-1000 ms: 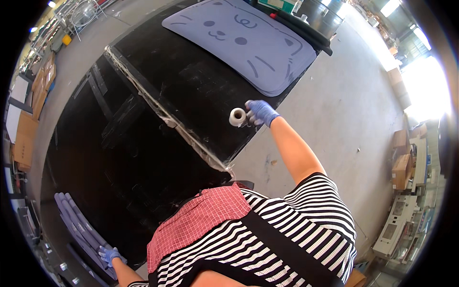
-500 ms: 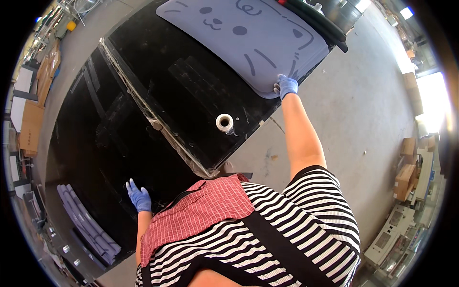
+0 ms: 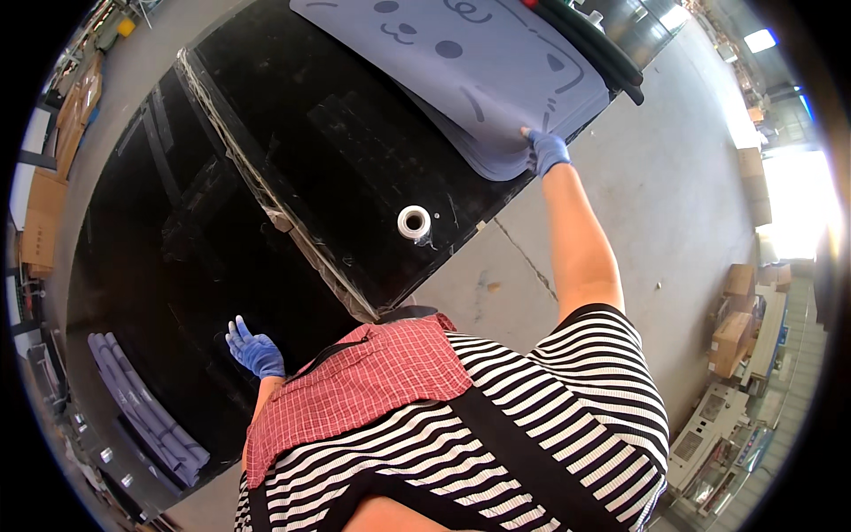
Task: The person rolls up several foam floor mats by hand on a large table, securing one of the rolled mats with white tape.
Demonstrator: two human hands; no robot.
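My right hand, in a blue glove, pinches the near right corner of a grey-purple mat with a cartoon animal face on it. That top mat is lifted and bowed at its near edge, and at least one more mat shows beneath it. Over the black table, at the lower left, my left hand is open with its fingers apart and holds nothing. Several rolled grey-purple mats lie side by side left of it. A white roll of clear film or tape stands on the table between my hands.
A seam covered with clear tape runs across the table. Dark rolls lie along the stack's far right side. Cardboard boxes and a pale machine stand on the right; more cardboard is at the left.
My right hand has pulled the top mat's corner up and slightly right, so its near edge now parts from the mat below. My left hand has opened wider.
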